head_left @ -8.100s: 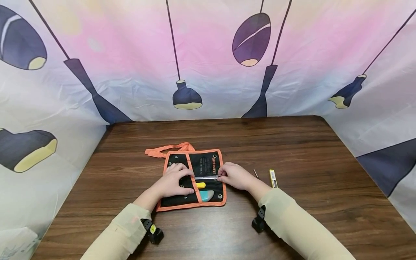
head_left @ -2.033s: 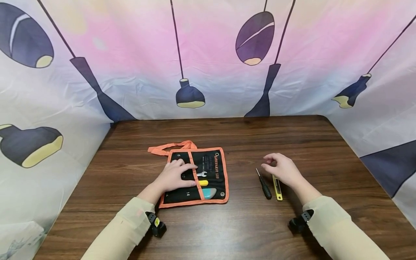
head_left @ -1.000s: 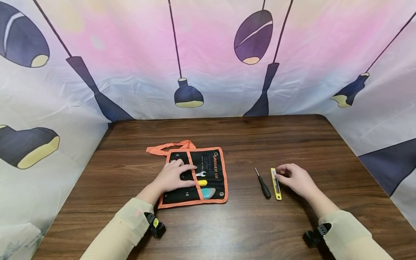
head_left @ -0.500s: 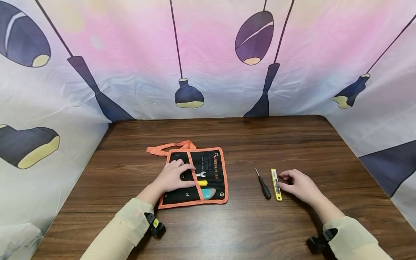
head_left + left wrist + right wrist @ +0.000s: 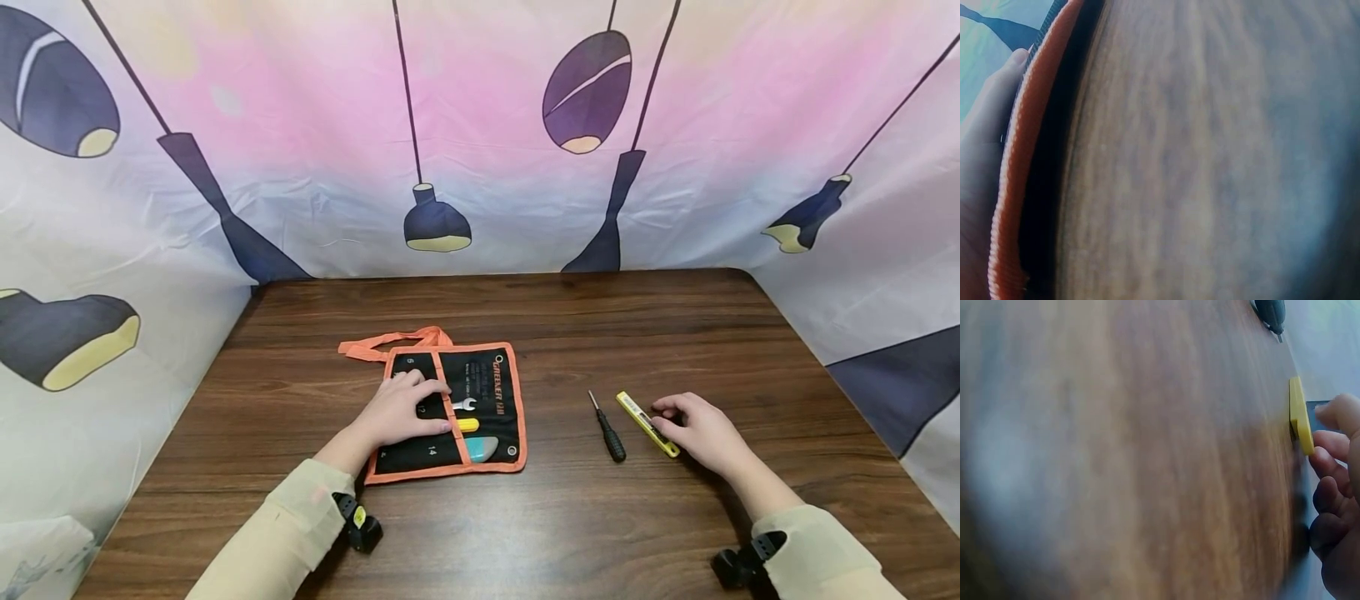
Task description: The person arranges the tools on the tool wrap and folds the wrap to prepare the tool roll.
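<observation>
My left hand (image 5: 403, 408) rests on a black tool pouch (image 5: 491, 379) with orange trim, thumb and forefinger reaching to its orange strip. A small wrench (image 5: 467, 405), a yellow handle (image 5: 467, 425) and a teal-and-grey tool end (image 5: 483, 449) stick out of its pockets. In the left wrist view, the pouch's orange edge (image 5: 1035, 125) stands beside my thumb. At the right, my right hand (image 5: 701, 429) pinches the edge of a slim yellow utility knife (image 5: 637, 412), which lies slanted. Its yellow end (image 5: 1300, 419) shows by my fingertips in the right wrist view.
Between pouch and knife, a black-handled screwdriver (image 5: 611, 437) lies on the dark wooden table (image 5: 525, 533). An orange tie strap (image 5: 397, 337) trails from the pouch's far left corner. A patterned curtain (image 5: 322, 125) hangs behind the table.
My right hand has left the pouch for the utility knife, and the wrench now sits deeper in its pocket. Just now the knife has turned, its near end swinging right. My left hand stays on the pouch.
</observation>
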`<state>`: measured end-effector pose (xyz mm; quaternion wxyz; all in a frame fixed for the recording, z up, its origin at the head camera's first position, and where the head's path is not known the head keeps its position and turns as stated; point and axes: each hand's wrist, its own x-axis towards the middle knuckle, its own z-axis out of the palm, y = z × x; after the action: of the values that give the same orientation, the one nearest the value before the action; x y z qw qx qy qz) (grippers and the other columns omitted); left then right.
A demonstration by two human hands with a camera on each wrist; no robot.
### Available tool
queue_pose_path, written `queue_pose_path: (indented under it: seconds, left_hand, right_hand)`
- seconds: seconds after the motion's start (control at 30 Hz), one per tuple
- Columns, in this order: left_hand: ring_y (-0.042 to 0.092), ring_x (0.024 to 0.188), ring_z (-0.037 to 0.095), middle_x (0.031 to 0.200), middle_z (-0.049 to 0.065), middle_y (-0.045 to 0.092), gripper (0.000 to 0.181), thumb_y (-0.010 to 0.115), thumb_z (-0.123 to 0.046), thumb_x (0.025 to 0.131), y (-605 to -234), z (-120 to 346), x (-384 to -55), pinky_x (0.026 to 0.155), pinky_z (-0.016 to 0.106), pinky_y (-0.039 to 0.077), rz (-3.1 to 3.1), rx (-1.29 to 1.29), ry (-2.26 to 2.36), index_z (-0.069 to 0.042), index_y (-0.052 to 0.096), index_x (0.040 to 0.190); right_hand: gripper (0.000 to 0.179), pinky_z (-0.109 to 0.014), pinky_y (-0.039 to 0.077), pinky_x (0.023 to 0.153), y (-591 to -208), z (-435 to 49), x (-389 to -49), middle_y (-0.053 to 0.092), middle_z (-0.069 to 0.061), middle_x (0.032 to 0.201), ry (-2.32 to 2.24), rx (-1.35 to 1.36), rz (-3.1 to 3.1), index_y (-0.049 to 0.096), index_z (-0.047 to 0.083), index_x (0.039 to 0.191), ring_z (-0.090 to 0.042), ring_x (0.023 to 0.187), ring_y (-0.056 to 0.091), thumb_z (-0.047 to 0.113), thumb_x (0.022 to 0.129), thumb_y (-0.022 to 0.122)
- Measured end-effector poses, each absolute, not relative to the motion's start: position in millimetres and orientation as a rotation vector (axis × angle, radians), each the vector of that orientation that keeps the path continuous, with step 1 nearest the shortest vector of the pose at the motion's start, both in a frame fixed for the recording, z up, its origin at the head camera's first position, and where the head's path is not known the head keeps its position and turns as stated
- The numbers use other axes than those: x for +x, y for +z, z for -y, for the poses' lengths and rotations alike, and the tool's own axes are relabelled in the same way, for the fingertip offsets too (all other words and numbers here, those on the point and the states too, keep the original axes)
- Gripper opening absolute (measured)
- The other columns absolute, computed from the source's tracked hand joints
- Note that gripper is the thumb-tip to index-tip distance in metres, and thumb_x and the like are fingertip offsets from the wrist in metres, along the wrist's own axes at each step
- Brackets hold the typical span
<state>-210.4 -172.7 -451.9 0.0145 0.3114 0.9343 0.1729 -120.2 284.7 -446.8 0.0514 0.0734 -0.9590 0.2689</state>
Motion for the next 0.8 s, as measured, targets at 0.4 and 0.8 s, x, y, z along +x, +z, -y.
queue_pose_path:
  seconds: [0.4,0.8]
  left_hand:
    - [0.041,0.087,0.014,0.096,-0.006,0.049,0.059,0.059,-0.068,0.077,-452.5,172.6,-210.9,0.076,0.037,0.032,-2.907,0.973,0.549,-0.03,0.06,0.121]
    - [0.041,0.089,0.015,0.096,-0.006,0.048,0.059,0.058,-0.07,0.076,-453.2,173.5,-210.5,0.077,0.036,0.03,-2.923,0.98,0.539,-0.031,0.06,0.12]
  right_hand:
    - [0.022,-0.029,0.038,0.061,-450.7,-287.2,-117.2,0.053,0.008,0.081,0.768,0.318,2.924,0.068,0.011,0.098,-0.007,0.07,0.047,0.022,0.08,0.073]
    - [0.015,-0.026,0.036,0.057,-450.5,-287.9,-116.7,0.051,0.007,0.079,0.75,0.329,2.871,0.068,0.011,0.095,-0.007,0.066,0.043,0.012,0.08,0.069]
